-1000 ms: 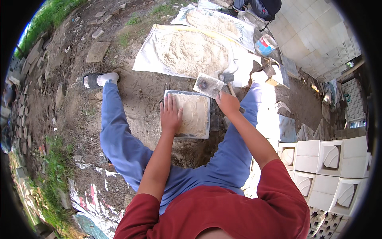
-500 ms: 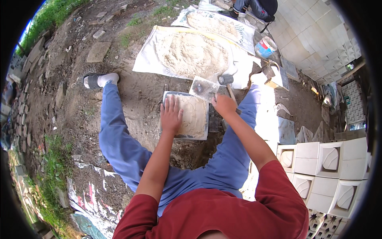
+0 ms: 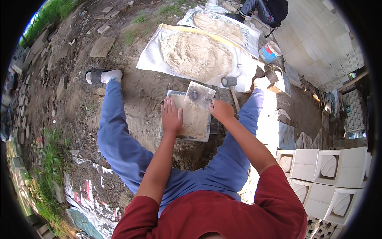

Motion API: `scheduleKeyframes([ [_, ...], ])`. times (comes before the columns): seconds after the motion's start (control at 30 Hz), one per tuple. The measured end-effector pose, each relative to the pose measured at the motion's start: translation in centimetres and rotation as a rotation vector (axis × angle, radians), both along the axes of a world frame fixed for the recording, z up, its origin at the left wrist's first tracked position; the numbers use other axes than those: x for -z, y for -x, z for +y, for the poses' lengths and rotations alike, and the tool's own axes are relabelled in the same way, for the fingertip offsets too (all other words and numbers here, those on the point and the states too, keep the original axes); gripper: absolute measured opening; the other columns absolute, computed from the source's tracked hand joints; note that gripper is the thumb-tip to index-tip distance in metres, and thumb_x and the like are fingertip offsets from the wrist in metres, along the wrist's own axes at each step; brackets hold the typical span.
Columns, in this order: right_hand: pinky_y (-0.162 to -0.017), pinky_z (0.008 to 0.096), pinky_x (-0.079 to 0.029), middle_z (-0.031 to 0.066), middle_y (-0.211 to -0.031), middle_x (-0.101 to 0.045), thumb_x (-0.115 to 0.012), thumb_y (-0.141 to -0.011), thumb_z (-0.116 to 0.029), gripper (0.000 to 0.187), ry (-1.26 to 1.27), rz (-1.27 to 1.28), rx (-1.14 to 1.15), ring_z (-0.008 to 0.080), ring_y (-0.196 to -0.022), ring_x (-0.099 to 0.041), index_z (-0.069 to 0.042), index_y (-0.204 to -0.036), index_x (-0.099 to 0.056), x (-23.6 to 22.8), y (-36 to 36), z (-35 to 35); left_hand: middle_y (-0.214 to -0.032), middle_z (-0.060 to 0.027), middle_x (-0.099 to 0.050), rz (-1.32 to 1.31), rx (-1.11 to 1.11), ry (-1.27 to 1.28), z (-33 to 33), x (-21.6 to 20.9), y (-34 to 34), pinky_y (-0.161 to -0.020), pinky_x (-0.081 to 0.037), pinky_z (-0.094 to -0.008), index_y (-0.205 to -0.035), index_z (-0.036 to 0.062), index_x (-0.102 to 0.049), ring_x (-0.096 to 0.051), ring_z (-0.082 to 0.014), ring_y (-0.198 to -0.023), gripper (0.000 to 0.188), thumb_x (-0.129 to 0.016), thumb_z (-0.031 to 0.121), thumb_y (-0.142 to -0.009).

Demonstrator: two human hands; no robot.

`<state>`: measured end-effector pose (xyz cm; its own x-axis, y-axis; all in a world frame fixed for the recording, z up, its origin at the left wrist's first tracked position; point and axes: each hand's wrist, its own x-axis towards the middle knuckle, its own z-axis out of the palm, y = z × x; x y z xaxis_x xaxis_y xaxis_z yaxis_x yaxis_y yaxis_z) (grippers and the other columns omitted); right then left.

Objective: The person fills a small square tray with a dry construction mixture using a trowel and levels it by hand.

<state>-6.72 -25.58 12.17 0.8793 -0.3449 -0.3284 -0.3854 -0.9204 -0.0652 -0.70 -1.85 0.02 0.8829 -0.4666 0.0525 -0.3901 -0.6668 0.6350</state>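
Between my legs a shallow rectangular mould (image 3: 203, 139) lies on the ground, filled with a pale, sandy mix (image 3: 193, 123). My left hand (image 3: 172, 119) rests flat along the mould's left side, fingers stretched out. My right hand (image 3: 222, 110) is closed round the handle of a flat, square-bladed trowel (image 3: 202, 91). Its blade sits over the far right part of the mould, with a dark spot near its middle. Most of the handle is hidden by my fingers. Just beyond my right hand lies a mallet (image 3: 229, 82) with a dark head and wooden handle.
Heaps of pale powder (image 3: 195, 53) lie on white sacks (image 3: 149, 59) ahead. A bucket (image 3: 269, 51) stands at far right, near another person's leg (image 3: 260, 10). Stacked patterned blocks (image 3: 306, 169) rise at my right. Stones and a flat slab (image 3: 102, 47) lie at left.
The trowel blade has shifted left and turned, now lying further over the mould. My right hand has moved slightly left and nearer. My left hand stays on the mould's side.
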Motion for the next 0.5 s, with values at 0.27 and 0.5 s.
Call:
scheduleKeyframes([
  [0.27,-0.07,0.0563,-0.056,0.0206,-0.082,-0.072,-0.06,-0.097,-0.038,0.034,0.069,-0.021,0.076,0.0421,-0.078,-0.071,-0.006,-0.091,-0.07,-0.2,-2.3,-1.4,-0.171,-0.0243,-0.029,-0.026,0.04,-0.056,-1.5,-0.3,-0.2,-0.13,-0.017,-0.0537,-0.158,-0.0066,-0.038,-0.024,-0.0404,-0.16,0.071,-0.043,0.043,-0.108],
  [0.5,-0.074,0.0562,-0.058,0.0206,-0.087,-0.074,-0.061,-0.096,-0.039,0.035,-0.05,0.083,0.032,0.0427,-0.079,-0.073,-0.007,-0.093,-0.074,-1.7,-2.1,-1.0,-0.17,-0.0238,-0.029,0.004,0.006,0.054,-1.2,-0.6,-1.0,-0.13,-0.017,-0.0523,-0.159,-0.0057,-0.038,-0.023,-0.0422,-0.159,0.063,-0.035,0.036,-0.111],
])
